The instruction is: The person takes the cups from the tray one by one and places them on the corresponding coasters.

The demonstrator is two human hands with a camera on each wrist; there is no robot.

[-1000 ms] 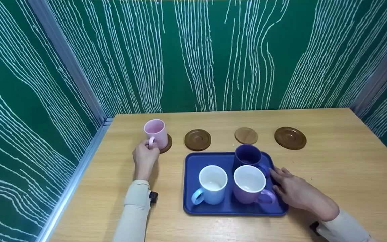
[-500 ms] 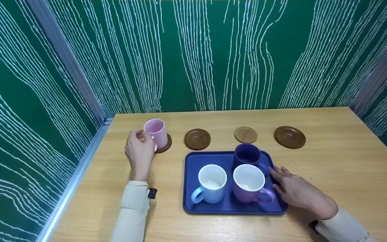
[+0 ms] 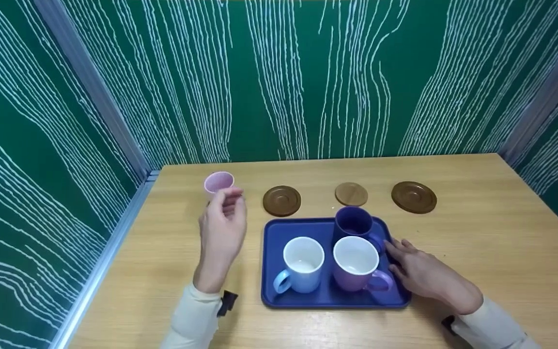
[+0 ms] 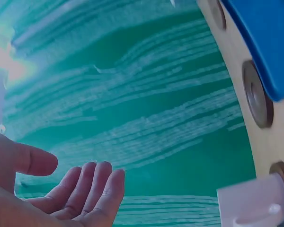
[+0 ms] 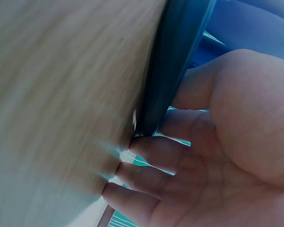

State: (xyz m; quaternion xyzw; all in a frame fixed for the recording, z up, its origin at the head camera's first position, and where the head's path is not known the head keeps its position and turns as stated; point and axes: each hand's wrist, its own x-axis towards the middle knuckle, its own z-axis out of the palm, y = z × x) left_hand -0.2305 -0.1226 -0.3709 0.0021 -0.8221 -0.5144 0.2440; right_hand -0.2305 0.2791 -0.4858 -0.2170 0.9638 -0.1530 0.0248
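My left hand (image 3: pixel 223 232) hangs above the table with loosely bent fingers and holds nothing. It covers the lower part of a pink mug (image 3: pixel 219 182) in the head view. In the left wrist view the pink mug (image 4: pixel 251 203) stands on a brown coaster (image 4: pixel 283 171), apart from the fingers. My right hand (image 3: pixel 426 271) rests at the right edge of a blue tray (image 3: pixel 279 303), with thumb and fingertips touching the rim. On the tray stand a light-blue mug (image 3: pixel 303 278), a purple mug (image 3: pixel 351 278) and a dark-blue mug (image 3: pixel 342 228), the last with its handle beside the right fingertips.
Behind the tray, a brown coaster (image 3: pixel 282 200), a lighter wooden coaster (image 3: pixel 351 194) and a larger brown coaster (image 3: pixel 414 197) lie in a row on the wooden table (image 3: pixel 502 232). A green wall (image 3: pixel 259 97) with white lines closes off the back.
My left hand has let go of the pink mug's handle, drawn back and then moved right, in front of the mug. The right hand has stayed at the tray's edge.
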